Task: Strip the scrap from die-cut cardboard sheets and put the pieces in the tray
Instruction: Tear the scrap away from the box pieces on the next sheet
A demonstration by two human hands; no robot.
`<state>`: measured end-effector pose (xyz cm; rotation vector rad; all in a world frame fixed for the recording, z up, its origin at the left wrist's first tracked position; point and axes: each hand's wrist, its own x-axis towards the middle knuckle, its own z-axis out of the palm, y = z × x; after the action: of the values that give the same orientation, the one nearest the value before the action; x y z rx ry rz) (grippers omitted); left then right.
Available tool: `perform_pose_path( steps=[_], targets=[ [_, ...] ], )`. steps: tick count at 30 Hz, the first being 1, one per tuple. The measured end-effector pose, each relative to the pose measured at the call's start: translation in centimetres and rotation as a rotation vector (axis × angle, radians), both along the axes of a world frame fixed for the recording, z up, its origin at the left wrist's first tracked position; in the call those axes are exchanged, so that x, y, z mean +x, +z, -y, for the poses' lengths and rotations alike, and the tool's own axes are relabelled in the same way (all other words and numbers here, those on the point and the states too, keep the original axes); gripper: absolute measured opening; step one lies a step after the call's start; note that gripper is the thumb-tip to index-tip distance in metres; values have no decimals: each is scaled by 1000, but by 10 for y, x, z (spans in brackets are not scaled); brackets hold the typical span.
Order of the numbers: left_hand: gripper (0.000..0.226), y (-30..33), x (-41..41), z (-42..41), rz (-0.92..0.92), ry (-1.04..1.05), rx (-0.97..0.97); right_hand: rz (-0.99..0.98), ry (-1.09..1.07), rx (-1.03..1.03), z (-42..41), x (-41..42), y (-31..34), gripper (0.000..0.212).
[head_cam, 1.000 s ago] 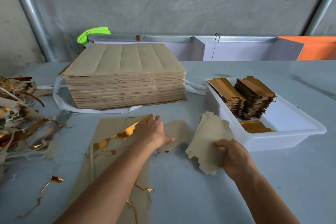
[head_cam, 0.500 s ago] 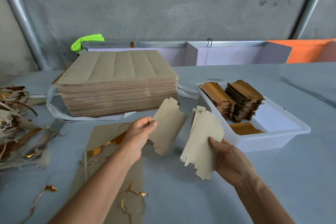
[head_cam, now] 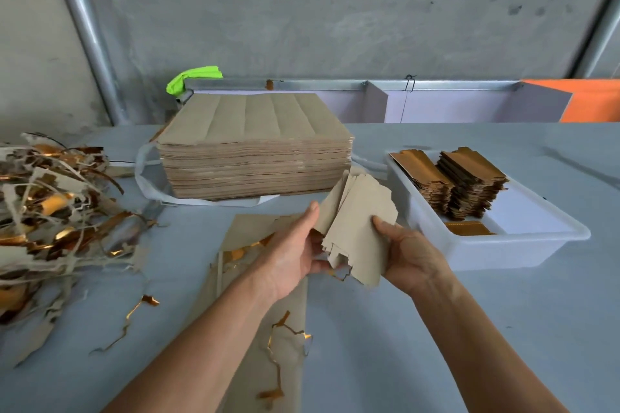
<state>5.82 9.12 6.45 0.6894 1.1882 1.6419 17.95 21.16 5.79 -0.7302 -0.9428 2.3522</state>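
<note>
The left hand (head_cam: 295,255) grips the 9 o'clock edge of a fanned bundle of die-cut pieces (head_cam: 357,228), thumb on top; the right hand (head_cam: 407,253) holds the 3 o'clock edge. The pieces are matte grey-brown card with notched, tabbed outlines, held above the table (head_cam: 436,345); how many there are is hard to count. At 9 o'clock lies a tangled scrap heap (head_cam: 50,211), ragged strips with shiny gold foil. Below the hands, a stripped sheet (head_cam: 255,339) is partly hidden by the left forearm. At 12 o'clock stands a thick stack of scored sheets (head_cam: 255,151). At 2 o'clock, the smooth white plastic tray (head_cam: 503,251) holds gold-faced stacked pieces (head_cam: 469,184).
</note>
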Motion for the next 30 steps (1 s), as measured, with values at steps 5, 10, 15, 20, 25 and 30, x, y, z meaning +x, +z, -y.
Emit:
perform_pose_path(
  steps=[5,10,15,20,25,30],
  targets=[
    [70,-20,7,12,-164,-170,45,50,-8,-47,9,-3,4,28],
    [14,-29,-3,23,-509,-30,-95,88,-202,-40,-7,13,6,39],
    [22,-27,-20,32,-691,155,-267,168,-292,-2,-18,28,4,43],
    [24,-23,-23,30,-1317,431,-639,347,-336,97,-12,23,4,17],
    [41,-13,19,16,-1507,466,-510,394,-365,103,4,-5,10,21],
    [95,-11,64,25,-1335,457,-360,438,-422,166,13,-21,6,14]
  ],
)
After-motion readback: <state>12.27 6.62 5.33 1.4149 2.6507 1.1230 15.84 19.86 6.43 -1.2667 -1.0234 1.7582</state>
